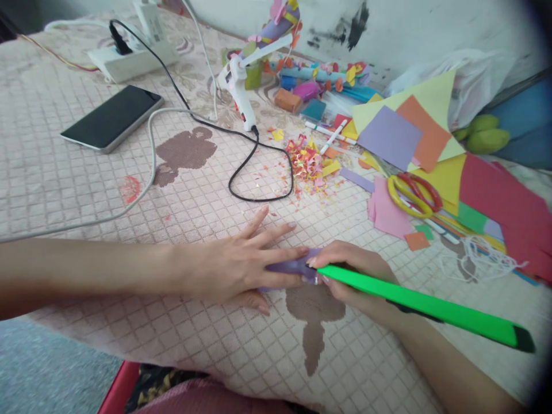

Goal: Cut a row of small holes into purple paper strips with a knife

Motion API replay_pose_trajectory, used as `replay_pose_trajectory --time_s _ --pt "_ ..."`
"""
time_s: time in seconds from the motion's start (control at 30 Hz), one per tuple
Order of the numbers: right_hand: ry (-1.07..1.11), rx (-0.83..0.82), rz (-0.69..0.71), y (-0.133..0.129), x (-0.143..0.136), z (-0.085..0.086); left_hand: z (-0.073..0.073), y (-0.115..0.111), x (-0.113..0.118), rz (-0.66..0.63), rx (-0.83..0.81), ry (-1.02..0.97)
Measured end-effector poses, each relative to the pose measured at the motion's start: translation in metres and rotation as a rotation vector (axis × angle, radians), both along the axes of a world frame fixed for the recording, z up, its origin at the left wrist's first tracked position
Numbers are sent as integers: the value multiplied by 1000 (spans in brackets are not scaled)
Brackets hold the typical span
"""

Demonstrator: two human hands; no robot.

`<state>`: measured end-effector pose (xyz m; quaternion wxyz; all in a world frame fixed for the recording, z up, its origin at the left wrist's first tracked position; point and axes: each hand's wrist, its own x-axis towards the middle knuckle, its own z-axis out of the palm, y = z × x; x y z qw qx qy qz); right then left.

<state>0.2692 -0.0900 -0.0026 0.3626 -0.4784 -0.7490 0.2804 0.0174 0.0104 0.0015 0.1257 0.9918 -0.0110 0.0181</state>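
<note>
My left hand (241, 264) lies flat with its fingers spread over a purple strip (287, 266) on the patterned tablecloth. Part of the strip shows between the fingers. My right hand (353, 270) is wrapped round a long bright green tool (414, 299) with a black end, perhaps a cutter. The tool's front tip touches the purple strip or hovers just over it, close to my left fingertips. The tool slants down to the right across my right forearm.
Scissors (414, 195) lie on coloured papers (390, 138) at the right, near white string (487, 256). Beyond my hands are paper scraps (308, 161) and a glue gun (239, 92) with a looped cord. A phone (112, 118) and power strip (133, 57) are at the left.
</note>
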Motion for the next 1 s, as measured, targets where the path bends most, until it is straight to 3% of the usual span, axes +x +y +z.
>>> replay_pose_trajectory --time_s 0.17,1.0 --pt "-12 -25 16 2 1 3 -1 13 2 -100 -54 25" --pt "-8 -33 -8 -1 1 2 1 8 2 -38 -56 12"
